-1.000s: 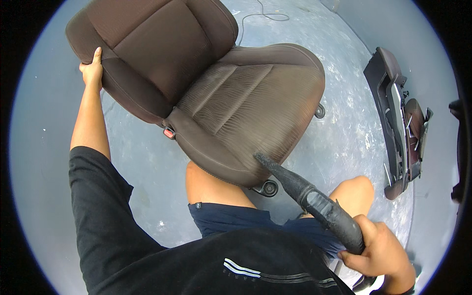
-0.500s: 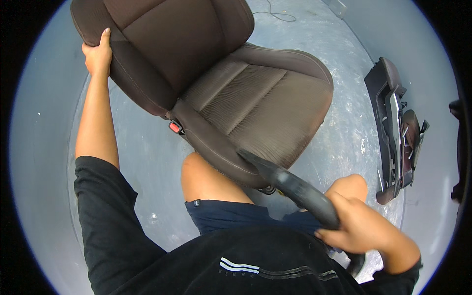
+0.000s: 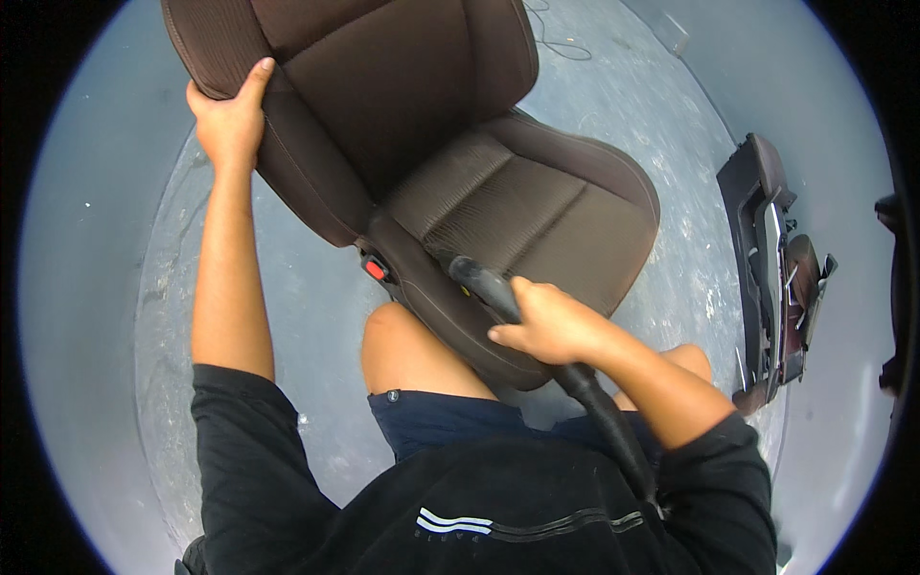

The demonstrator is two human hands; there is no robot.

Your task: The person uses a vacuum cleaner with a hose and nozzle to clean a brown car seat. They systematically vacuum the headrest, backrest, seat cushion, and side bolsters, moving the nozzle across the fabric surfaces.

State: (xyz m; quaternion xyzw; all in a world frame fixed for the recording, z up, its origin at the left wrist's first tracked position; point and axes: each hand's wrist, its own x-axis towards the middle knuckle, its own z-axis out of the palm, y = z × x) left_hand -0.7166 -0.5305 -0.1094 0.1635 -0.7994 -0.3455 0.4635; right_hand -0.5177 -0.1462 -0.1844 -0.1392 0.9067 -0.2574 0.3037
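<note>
A dark brown fabric car seat (image 3: 575, 220) stands on the floor in front of my knees, its backrest toward the upper left. My left hand (image 3: 233, 120) grips the backrest's left side bolster, thumb on the front face and fingers round the edge. A black vacuum cleaner hose (image 3: 618, 431) with a wand end is held in my right hand (image 3: 551, 321), fingers wrapped round it. Its nozzle tip meets the seat cushion near the left bolster, close to the backrest. A red seat belt buckle (image 3: 375, 268) sits at the seat's near left side.
Several car trim panels (image 3: 757, 249) lean against the grey wall at the right. A thin cable (image 3: 565, 48) lies on the blue-grey floor (image 3: 297, 316) behind the seat. The hose runs down past my right thigh.
My right hand has pushed the nozzle up and left, from the cushion's front edge toward the backrest. The seat and my left hand appear slightly further right in the picture.
</note>
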